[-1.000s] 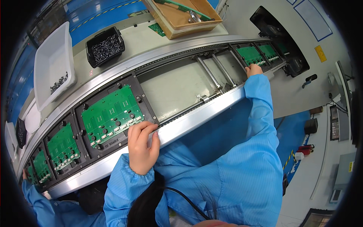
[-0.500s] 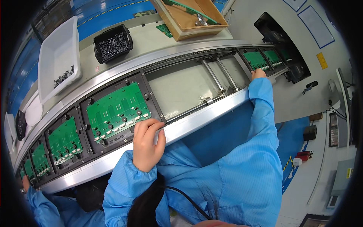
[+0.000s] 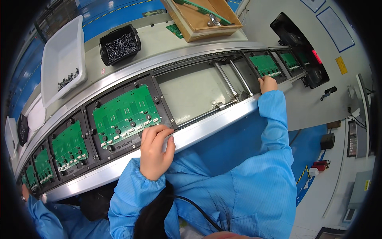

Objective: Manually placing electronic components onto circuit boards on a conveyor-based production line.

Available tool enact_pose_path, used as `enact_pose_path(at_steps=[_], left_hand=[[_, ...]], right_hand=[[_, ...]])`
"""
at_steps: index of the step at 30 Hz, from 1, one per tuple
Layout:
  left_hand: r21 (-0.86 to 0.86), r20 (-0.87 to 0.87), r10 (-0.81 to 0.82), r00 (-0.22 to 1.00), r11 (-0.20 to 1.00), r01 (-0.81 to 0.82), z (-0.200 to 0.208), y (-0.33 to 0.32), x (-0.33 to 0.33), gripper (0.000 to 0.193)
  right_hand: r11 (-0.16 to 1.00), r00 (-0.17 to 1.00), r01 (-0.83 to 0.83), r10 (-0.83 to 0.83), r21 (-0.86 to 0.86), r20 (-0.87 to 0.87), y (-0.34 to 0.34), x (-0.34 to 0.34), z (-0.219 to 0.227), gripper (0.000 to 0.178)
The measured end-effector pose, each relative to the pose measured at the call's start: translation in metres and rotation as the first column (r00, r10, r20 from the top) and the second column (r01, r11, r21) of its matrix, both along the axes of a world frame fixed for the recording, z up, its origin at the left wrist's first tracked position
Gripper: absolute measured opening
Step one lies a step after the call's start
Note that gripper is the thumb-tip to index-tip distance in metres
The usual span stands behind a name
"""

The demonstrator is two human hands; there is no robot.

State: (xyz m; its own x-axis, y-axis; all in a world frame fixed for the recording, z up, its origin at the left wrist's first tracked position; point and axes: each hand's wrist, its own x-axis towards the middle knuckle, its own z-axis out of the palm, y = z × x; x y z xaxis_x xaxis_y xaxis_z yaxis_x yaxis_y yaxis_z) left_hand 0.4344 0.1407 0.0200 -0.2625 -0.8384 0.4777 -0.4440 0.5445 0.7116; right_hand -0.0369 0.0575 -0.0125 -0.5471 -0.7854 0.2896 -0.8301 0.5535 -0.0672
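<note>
Left hand (image 3: 156,153), centre: loosely spread, resting on black carrier (image 3: 131,145) bearing green circuit board (image 3: 125,113). Right hand (image 3: 268,84), upper right: narrowed at second carrier's (image 3: 282,68) edge; grip unclear.

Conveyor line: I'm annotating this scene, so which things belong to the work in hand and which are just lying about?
In the work:
black carrier, at the left hand
green circuit board seated in it
right hand, at another carrier
metal conveyor rail

Apparently just lying about:
black bin of small dark parts
white tray with similar parts
tan open box
</note>
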Motion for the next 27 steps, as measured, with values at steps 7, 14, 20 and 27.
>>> enact_pose_path(at_steps=[7, 14, 20, 27], left_hand=[[-0.019, 0.024, -0.020, 0.999, 1.000, 0.021, 0.013, -0.001, 0.005, 0.024], [-0.058, 0.059, -0.043, 0.997, 0.997, 0.046, 0.038, -0.015, 0.010, 0.026], [-0.121, 0.127, -0.029, 0.991, 0.992, 0.044, 0.051, -0.027, 0.009, 0.023], [-0.151, 0.233, -0.117, 0.965, 0.976, 0.155, 0.044, -0.034, 0.018, 0.021]], right_hand=[[0.891, 0.619, 0.009, 0.351, -0.453, 0.703, 0.009, 0.070, 0.015, 0.031], [0.931, -0.937, 0.123, 0.222, -0.343, 0.268, 0.034, 0.239, 0.045, 0.055], [0.981, -0.983, -0.014, 0.021, -0.193, 0.180, 0.044, 0.311, 0.064, 0.068], [0.947, -0.993, -0.105, -0.082, -0.302, 0.088, 0.044, 0.330, 0.047, 0.071]])
